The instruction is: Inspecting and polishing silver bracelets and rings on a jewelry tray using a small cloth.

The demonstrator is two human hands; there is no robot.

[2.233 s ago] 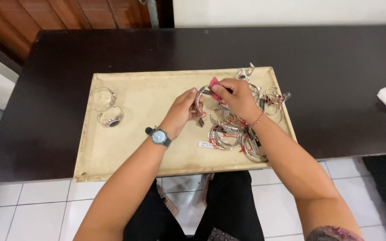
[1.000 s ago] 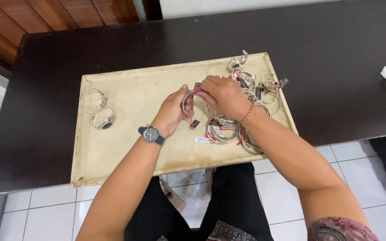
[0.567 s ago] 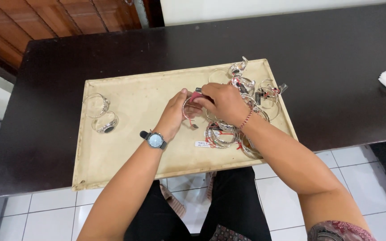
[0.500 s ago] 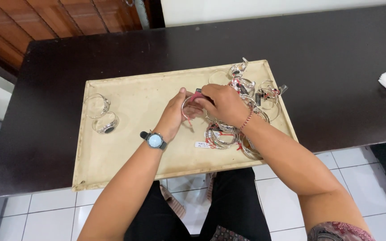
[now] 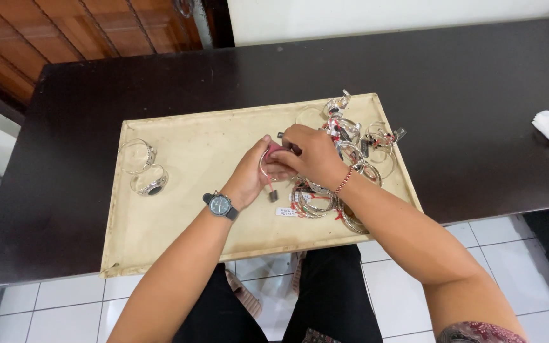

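Silver bangle [image 5: 267,166] held between left hand [image 5: 249,178] and right hand [image 5: 312,155].

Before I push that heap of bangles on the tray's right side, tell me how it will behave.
The bangle heap looks like thin rigid metal rings, so probably stiff and light. They interlock and carry tags on threads, so a push likely drags several together. Loose rings could roll on the flat tray.

Soft, even indoor light falls from above, bright enough to show everything clearly. The glossy dark wooden table [image 5: 478,82] carries a broad pale sheen along its far side. The beige rectangular tray [image 5: 179,209] is evenly lit, with faint shadows under the forearms. Focus is sharp throughout; the table's edges bow slightly near the frame's borders.
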